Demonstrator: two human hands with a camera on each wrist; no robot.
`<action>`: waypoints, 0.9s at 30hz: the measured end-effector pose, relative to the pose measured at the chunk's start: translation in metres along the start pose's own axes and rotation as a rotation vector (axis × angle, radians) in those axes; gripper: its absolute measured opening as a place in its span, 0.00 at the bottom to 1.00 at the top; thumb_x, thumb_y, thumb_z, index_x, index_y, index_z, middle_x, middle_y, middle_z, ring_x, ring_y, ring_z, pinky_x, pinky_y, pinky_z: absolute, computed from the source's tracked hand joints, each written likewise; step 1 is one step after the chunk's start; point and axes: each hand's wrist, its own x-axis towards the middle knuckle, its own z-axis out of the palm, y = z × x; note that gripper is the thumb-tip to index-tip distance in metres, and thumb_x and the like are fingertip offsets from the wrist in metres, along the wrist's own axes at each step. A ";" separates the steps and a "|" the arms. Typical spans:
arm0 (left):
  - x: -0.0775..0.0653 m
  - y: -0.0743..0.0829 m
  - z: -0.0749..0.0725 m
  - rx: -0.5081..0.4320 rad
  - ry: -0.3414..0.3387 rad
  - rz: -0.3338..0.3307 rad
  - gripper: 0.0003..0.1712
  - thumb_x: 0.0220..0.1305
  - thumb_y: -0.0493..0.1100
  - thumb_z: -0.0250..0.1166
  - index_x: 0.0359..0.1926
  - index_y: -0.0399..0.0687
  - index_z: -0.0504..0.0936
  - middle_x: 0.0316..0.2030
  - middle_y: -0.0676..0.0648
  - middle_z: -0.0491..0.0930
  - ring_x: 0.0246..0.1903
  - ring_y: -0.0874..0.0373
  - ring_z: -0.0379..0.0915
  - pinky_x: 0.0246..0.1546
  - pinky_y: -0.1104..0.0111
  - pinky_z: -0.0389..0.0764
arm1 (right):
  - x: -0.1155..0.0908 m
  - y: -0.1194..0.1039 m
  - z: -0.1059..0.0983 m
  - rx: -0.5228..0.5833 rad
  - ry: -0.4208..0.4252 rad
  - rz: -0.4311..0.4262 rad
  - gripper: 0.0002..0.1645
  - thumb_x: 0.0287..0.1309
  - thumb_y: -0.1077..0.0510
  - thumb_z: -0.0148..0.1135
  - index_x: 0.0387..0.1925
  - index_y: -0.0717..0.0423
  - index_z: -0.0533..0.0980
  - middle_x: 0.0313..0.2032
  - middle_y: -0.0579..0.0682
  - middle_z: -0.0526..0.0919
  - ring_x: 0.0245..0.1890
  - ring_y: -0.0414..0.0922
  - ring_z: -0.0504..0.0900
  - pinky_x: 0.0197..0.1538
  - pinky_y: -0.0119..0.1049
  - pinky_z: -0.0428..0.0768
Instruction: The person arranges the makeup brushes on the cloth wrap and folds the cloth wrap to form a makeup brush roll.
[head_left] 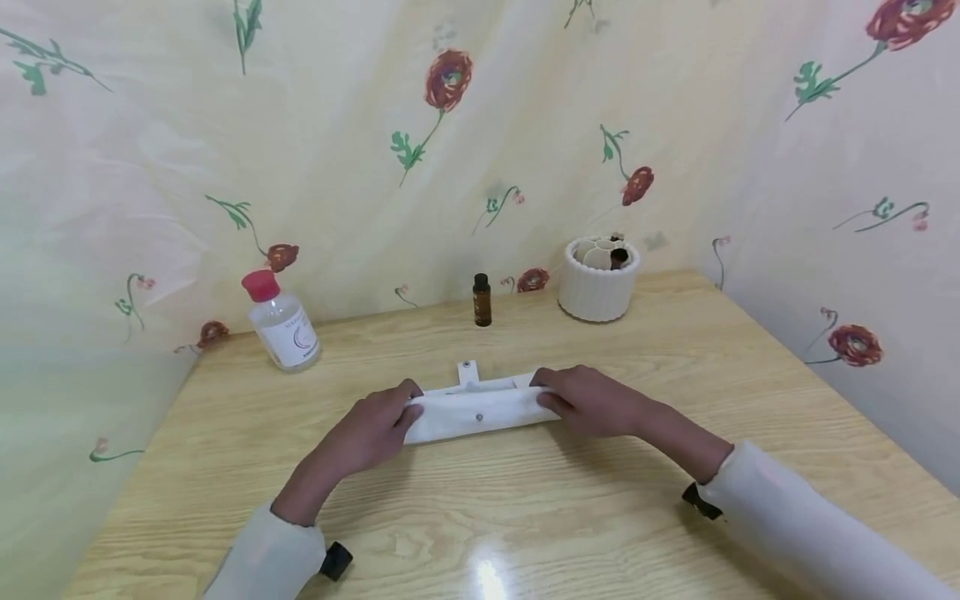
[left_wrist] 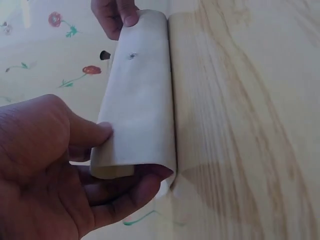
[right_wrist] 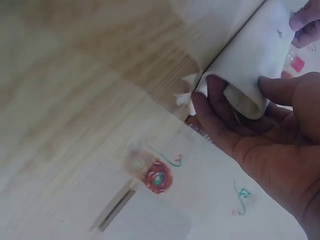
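Observation:
A white folded pouch (head_left: 450, 418) with a small metal snap on its front lies across the middle of the table in the head view. Behind it sticks out a short strap (head_left: 467, 372) with its own snap. My left hand (head_left: 375, 427) grips the pouch's left end, thumb on the outer face. At the other end my right hand (head_left: 592, 402) holds it the same way. Seen from the left wrist, the pouch (left_wrist: 140, 95) curls over at its end, with fingers tucked inside the fold. The right wrist view shows the pouch (right_wrist: 250, 55) rolled inward at its right end.
A clear bottle with a red cap (head_left: 283, 325) stands at the back left of the wooden table (head_left: 465, 517). Beyond the pouch is a small brown bottle (head_left: 482, 302). A white ribbed holder (head_left: 597, 290) with items inside stands back right, near the flowered curtain (head_left: 337, 125).

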 end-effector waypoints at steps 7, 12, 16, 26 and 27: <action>0.013 -0.012 0.009 -0.074 0.038 -0.096 0.10 0.77 0.38 0.53 0.52 0.38 0.77 0.35 0.48 0.74 0.31 0.55 0.68 0.31 0.63 0.71 | 0.016 0.011 0.000 0.025 -0.005 0.052 0.07 0.74 0.62 0.52 0.45 0.57 0.76 0.25 0.41 0.71 0.25 0.37 0.69 0.34 0.36 0.71; 0.017 -0.016 0.013 -0.134 0.017 -0.139 0.13 0.77 0.38 0.51 0.53 0.34 0.76 0.38 0.44 0.73 0.33 0.54 0.69 0.33 0.62 0.72 | 0.024 0.017 0.003 -0.004 -0.006 0.140 0.09 0.74 0.60 0.52 0.46 0.56 0.78 0.31 0.44 0.75 0.31 0.40 0.71 0.35 0.38 0.72; 0.020 -0.019 0.013 -0.167 0.016 -0.155 0.14 0.78 0.40 0.51 0.56 0.35 0.73 0.31 0.44 0.74 0.26 0.54 0.71 0.28 0.62 0.73 | 0.030 0.020 0.006 -0.016 -0.011 0.203 0.11 0.74 0.58 0.53 0.48 0.57 0.79 0.37 0.49 0.77 0.37 0.44 0.74 0.39 0.41 0.74; 0.020 -0.018 0.016 0.003 0.146 -0.072 0.16 0.74 0.40 0.59 0.59 0.56 0.73 0.52 0.38 0.63 0.38 0.48 0.70 0.30 0.63 0.74 | 0.043 0.020 0.010 -0.091 -0.055 0.312 0.06 0.71 0.53 0.59 0.44 0.49 0.72 0.39 0.51 0.70 0.33 0.44 0.73 0.33 0.39 0.74; 0.020 -0.015 0.015 0.057 0.162 -0.032 0.16 0.73 0.40 0.61 0.58 0.57 0.74 0.53 0.38 0.63 0.39 0.47 0.70 0.32 0.61 0.74 | 0.043 0.019 0.009 -0.114 -0.058 0.300 0.06 0.71 0.53 0.60 0.44 0.49 0.73 0.38 0.51 0.69 0.31 0.44 0.73 0.31 0.38 0.73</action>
